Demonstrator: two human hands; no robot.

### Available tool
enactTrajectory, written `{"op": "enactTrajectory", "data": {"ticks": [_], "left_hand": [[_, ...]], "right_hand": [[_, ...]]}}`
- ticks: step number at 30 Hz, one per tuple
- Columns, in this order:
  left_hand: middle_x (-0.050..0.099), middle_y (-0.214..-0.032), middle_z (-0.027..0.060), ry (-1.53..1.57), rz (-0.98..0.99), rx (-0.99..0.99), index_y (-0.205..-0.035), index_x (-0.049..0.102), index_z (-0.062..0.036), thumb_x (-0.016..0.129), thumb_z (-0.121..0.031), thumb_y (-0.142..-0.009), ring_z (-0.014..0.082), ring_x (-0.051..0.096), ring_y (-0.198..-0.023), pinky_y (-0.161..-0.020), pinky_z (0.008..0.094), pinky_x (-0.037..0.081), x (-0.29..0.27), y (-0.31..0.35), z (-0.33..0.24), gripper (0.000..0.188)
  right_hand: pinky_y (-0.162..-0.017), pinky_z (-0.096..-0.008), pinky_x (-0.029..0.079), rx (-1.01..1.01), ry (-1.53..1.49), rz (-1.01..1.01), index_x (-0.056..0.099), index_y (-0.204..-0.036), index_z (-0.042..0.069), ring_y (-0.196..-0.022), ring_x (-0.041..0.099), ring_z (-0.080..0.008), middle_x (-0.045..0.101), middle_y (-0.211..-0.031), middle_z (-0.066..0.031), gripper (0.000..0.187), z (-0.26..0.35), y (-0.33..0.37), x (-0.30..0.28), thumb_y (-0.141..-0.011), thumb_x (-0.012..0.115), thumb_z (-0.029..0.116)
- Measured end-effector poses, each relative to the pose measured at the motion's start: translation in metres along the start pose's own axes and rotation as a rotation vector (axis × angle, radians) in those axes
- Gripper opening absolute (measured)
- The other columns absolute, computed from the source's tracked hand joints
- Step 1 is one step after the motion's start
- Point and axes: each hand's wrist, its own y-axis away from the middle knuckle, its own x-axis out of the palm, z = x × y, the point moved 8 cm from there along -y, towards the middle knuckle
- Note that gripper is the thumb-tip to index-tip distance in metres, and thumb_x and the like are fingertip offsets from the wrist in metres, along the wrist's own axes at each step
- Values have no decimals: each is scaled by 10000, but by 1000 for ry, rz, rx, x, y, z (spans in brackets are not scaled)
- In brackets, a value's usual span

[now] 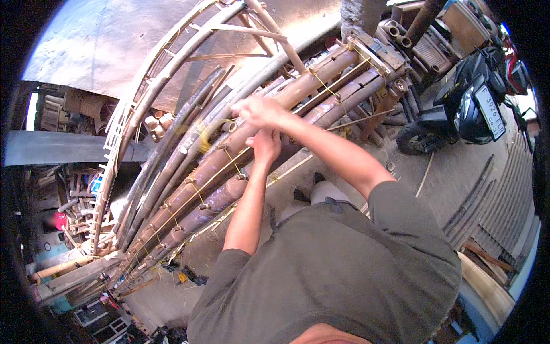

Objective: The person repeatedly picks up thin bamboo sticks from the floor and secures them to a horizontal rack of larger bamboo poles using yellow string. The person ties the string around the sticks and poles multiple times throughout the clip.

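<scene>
Two long, thick bamboo poles lie side by side before me, the far brown one (197, 176) and the near purplish one (220, 198). Short pegs stick out along them, and thin yellow cord (232, 159) runs between. My left hand (266, 145) is closed at the far pole, its thumb side up. Just beyond it, my right hand (260, 113) reaches across with bent fingers, close above the left. Whatever either hand grips is too small or hidden to make out. A loose yellow strip (204, 137) lies beyond the far pole, left of my hands.
Several darker poles (166, 155) lie beyond, next to a curved bamboo frame (152, 89). Cut bamboo pieces (159, 125) sit behind them. A wooden end block (385, 53) stands at the poles' right end. At right are a parked motorcycle (478, 109) and corrugated sheets (498, 209).
</scene>
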Motion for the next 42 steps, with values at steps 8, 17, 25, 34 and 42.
{"op": "enactTrajectory", "data": {"ticks": [8,17,25,34,42], "left_hand": [[684,-971,169,190,40,-107,-1069,676,-107,461,-280,-966,316,645,-947,-871,437,356,-14,3,15,295],[631,-683,27,846,-41,-39,-913,670,-17,512,-209,-968,106,561,-684,-679,282,455,-54,-77,-13,254],[681,-842,211,-68,64,99,-1001,694,-18,494,-236,-902,333,665,-760,-727,404,512,36,-171,93,312],[648,-859,238,-272,97,189,-998,665,1,497,-298,-920,351,646,-783,-727,432,492,-112,-51,174,352],[676,-1030,176,-19,167,108,-1159,588,-72,580,-263,-883,345,625,-1023,-844,435,471,-73,79,148,336]], "right_hand": [[-623,-406,452,-275,-238,137,593,-800,11,-624,544,-230,590,-637,-121,359,36,16,-55,-971,454,293],[-574,-488,449,77,-336,217,585,-651,39,-623,590,-407,578,-628,-206,436,13,174,60,-912,501,378],[-569,-381,455,209,-729,-593,597,-691,32,-533,547,-231,571,-598,-107,383,28,207,7,-941,546,317],[-753,-358,503,843,-1484,-239,573,-1109,112,-848,577,-162,594,-978,-59,354,36,238,190,-944,529,422],[-624,-243,439,397,-1525,-1339,516,-766,121,-696,569,-118,569,-717,-15,227,95,160,121,-947,486,254]]}}
